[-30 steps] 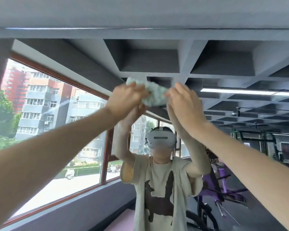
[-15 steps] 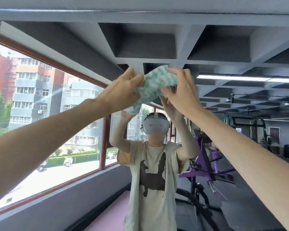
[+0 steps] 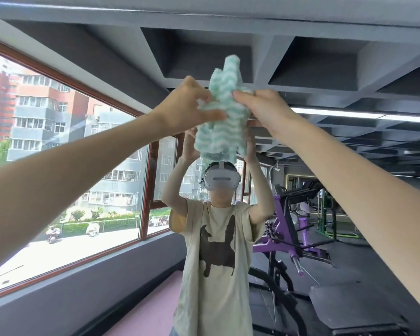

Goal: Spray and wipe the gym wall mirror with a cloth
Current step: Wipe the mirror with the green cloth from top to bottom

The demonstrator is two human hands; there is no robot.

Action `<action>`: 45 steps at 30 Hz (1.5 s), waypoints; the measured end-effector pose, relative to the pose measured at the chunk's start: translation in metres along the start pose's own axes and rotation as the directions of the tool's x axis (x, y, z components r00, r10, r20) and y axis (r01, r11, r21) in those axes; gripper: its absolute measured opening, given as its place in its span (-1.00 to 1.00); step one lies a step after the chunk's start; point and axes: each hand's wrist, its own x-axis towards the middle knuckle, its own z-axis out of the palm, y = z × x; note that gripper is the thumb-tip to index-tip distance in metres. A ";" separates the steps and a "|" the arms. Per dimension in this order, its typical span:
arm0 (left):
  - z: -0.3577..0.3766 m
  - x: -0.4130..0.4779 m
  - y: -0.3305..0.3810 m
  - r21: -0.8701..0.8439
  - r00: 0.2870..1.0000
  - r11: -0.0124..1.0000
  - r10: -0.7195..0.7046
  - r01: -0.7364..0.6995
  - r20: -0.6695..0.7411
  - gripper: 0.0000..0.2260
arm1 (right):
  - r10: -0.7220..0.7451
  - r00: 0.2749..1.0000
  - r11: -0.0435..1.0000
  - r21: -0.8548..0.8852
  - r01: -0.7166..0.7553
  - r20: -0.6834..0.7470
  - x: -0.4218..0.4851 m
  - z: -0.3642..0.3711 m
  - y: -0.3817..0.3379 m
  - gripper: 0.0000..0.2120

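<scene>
The wall mirror (image 3: 325, 76) fills the view and reflects a person with raised arms. A fluffy green-and-white striped cloth (image 3: 222, 122) is held high against the glass, bunched and hanging downward. My left hand (image 3: 187, 105) pinches the cloth's left side with thumb and fingers. On the cloth's right upper edge, my right hand (image 3: 264, 112) grips it. Both arms reach up and forward. No spray bottle is in view.
The reflection shows a wide window (image 3: 66, 170) at the left with buildings outside, a purple weight machine (image 3: 286, 229) at the right, a pink floor strip (image 3: 150, 309) below and a coffered grey ceiling (image 3: 204, 52) above.
The cloth has unfolded from a small wad between my hands into a longer hanging bunch. Both hands stay high and the view has tilted slightly downward.
</scene>
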 end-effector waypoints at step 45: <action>-0.022 -0.026 0.010 0.051 0.767 0.946 -0.290 0.319 0.573 -0.63 | 0.108 0.980 0.979 -0.190 -0.075 0.166 -0.027 -0.018 0.005 -0.74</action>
